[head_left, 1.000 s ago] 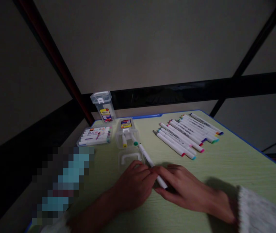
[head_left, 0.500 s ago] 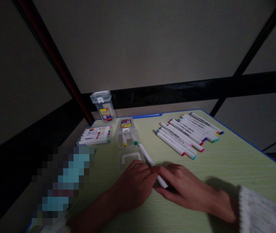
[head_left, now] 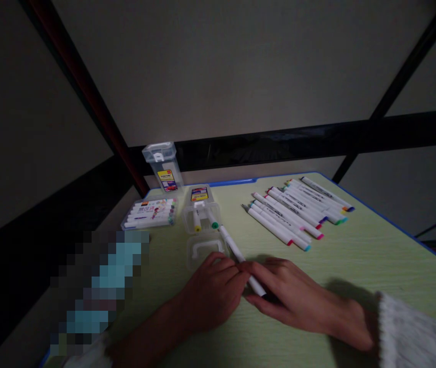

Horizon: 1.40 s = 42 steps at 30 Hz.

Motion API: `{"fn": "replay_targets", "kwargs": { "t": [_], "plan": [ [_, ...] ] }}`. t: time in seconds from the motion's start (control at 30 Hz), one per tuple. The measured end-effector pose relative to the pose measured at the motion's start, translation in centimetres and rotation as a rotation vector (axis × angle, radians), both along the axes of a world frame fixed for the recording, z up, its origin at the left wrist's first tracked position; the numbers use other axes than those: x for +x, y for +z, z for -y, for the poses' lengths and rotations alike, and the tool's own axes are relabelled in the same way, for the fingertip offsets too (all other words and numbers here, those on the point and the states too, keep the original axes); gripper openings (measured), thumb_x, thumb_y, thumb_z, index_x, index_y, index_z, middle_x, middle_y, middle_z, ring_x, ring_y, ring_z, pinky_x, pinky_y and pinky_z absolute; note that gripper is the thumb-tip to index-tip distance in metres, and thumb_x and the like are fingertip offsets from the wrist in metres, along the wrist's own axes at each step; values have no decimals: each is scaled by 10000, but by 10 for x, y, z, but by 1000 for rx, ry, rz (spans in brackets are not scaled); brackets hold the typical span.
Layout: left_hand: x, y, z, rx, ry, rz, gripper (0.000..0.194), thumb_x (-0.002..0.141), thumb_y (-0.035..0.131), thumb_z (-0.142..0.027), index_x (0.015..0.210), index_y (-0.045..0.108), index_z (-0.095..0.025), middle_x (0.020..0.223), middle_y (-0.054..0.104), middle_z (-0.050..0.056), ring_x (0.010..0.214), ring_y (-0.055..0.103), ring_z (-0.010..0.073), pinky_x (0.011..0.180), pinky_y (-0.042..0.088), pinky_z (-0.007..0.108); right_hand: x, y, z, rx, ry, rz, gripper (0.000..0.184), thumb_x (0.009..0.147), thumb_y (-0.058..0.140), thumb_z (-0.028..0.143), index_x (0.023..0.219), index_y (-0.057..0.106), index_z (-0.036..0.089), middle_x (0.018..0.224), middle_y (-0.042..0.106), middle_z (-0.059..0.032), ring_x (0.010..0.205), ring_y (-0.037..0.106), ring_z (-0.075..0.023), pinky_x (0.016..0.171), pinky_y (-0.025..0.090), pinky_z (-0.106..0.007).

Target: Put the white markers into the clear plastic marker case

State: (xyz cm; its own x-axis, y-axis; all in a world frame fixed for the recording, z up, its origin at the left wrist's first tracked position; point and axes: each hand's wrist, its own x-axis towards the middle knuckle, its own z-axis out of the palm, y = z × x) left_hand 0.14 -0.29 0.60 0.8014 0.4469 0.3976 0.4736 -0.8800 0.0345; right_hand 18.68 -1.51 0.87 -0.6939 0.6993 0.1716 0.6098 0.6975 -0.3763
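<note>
A white marker slants across the front of the table, its far end beside an open clear plastic box. My left hand is closed at the marker's middle, with curled fingers. From the other side, my right hand pinches the same marker, its index finger over the barrel and its thumb near the close end. The hands' fingertips meet there and hide part of the barrel. In the open box lie a yellow-ended marker and a green-ended marker. The box's lid is folded down towards me.
Several white markers with coloured ends lie in a slanted row at the right. A tall clear box stands at the back left, before a flat case of markers. A blurred patch covers the left edge.
</note>
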Motion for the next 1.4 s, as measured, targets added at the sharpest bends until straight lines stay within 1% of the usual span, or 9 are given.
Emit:
{"fn": "replay_targets", "kwargs": {
  "t": [0.23, 0.47, 0.77, 0.87, 0.93, 1.07, 1.23, 1.33, 1.4],
  "plan": [
    [0, -2, 0, 20, -9, 6, 155, 849, 377, -120, 871, 530, -132, 745, 597, 27, 733, 527, 163, 781, 392, 322, 0, 0, 1, 0, -1, -3, 224, 854, 447, 278, 1028, 484, 142, 784, 610, -61, 708, 572, -202, 622, 406, -318],
    [0, 1, 0, 5, -6, 0, 163, 854, 369, -116, 854, 530, -136, 743, 600, 29, 735, 531, 162, 792, 391, 320, 1, 1, 0, 17, 7, -16, 216, 858, 436, 268, 1027, 484, 143, 774, 608, -60, 700, 567, -197, 620, 404, -312],
    [-1, -2, -1, -2, -22, 6, 158, 852, 379, -114, 879, 534, -122, 749, 600, 34, 744, 529, 166, 780, 390, 321, 0, 1, 0, 25, -1, 12, 198, 851, 458, 263, 1007, 479, 143, 773, 601, -56, 700, 565, -198, 620, 401, -309],
    [-1, -2, -1, -4, -14, 1, 154, 853, 382, -117, 878, 533, -132, 751, 602, 32, 752, 535, 164, 783, 394, 321, 1, 1, 0, 39, 2, 12, 158, 856, 447, 251, 974, 481, 152, 765, 604, -53, 697, 568, -191, 624, 400, -306],
    [0, -1, -1, -3, -9, -1, 148, 853, 389, -118, 884, 533, -137, 769, 610, 31, 758, 541, 161, 783, 398, 321, 1, 1, 0, 60, 11, -10, 136, 856, 440, 248, 949, 478, 156, 772, 611, -55, 699, 573, -189, 630, 402, -307],
    [0, 0, -1, 4, -17, 21, 152, 850, 393, -111, 900, 535, -131, 791, 625, 38, 756, 551, 163, 768, 410, 322, 2, 0, 1, 129, 29, -62, 236, 849, 437, 238, 1064, 443, 140, 766, 626, -47, 657, 575, -181, 618, 409, -310],
    [-1, 1, -1, -11, -25, 48, 200, 864, 360, -109, 976, 525, -117, 786, 630, 47, 752, 563, 170, 747, 428, 329, 2, -1, 2, 240, 10, -140, 190, 836, 435, 222, 1011, 452, 147, 690, 611, -25, 616, 573, -168, 630, 418, -303],
    [-1, 1, -1, -14, -21, 56, 236, 865, 346, -102, 1044, 501, -106, 795, 635, 54, 752, 573, 165, 744, 432, 326, 2, 0, 2, 272, 4, -182, 184, 846, 414, 221, 1017, 447, 161, 655, 602, -7, 594, 571, -156, 634, 421, -293],
    [-1, 0, -1, -19, -10, 56, 237, 862, 345, -97, 1041, 501, -105, 787, 635, 56, 750, 576, 165, 743, 431, 323, 2, 0, 3, 290, 2, -194, 183, 851, 418, 228, 1020, 442, 164, 640, 598, 0, 581, 572, -154, 620, 419, -289]
  ]
}}
